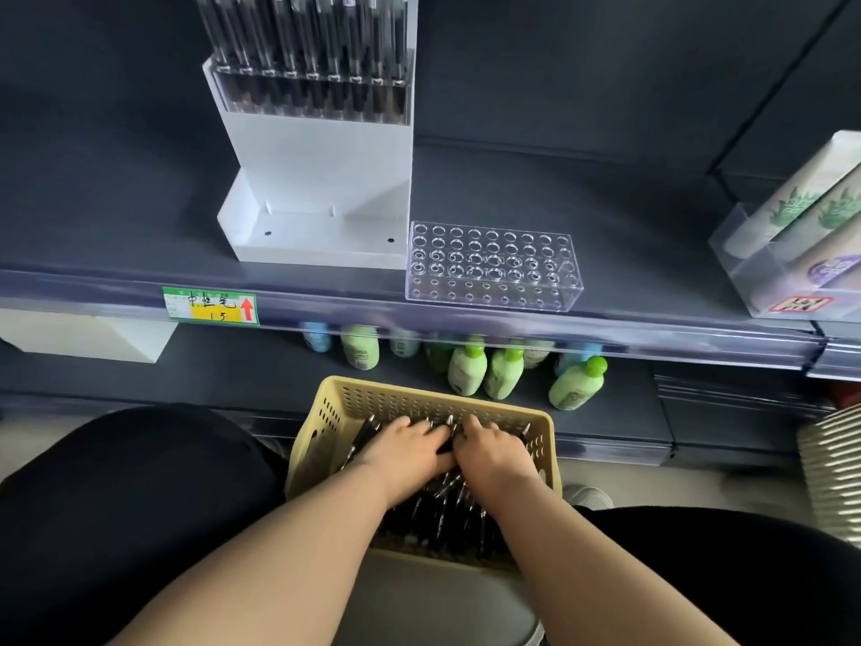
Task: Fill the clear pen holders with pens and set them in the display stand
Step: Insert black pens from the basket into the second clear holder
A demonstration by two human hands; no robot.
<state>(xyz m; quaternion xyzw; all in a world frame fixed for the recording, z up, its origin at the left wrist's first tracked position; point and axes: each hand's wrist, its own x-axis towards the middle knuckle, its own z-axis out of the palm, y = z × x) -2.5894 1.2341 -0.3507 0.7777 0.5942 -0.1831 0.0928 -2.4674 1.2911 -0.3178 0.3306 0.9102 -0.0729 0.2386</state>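
A clear pen holder with several empty holes stands on the dark shelf, right of the white display stand. The stand's upper tier carries a holder full of dark pens; its lower tray is bare. Below, a yellow perforated basket holds a heap of black pens. Both hands are inside the basket, side by side on the pens. My left hand and my right hand have their fingers curled down among the pens; what each grips is hidden.
A price label sits on the shelf's front rail. Green and blue bottles stand on the lower shelf behind the basket. A clear box of tubes is at the right. My dark-clothed knees flank the basket.
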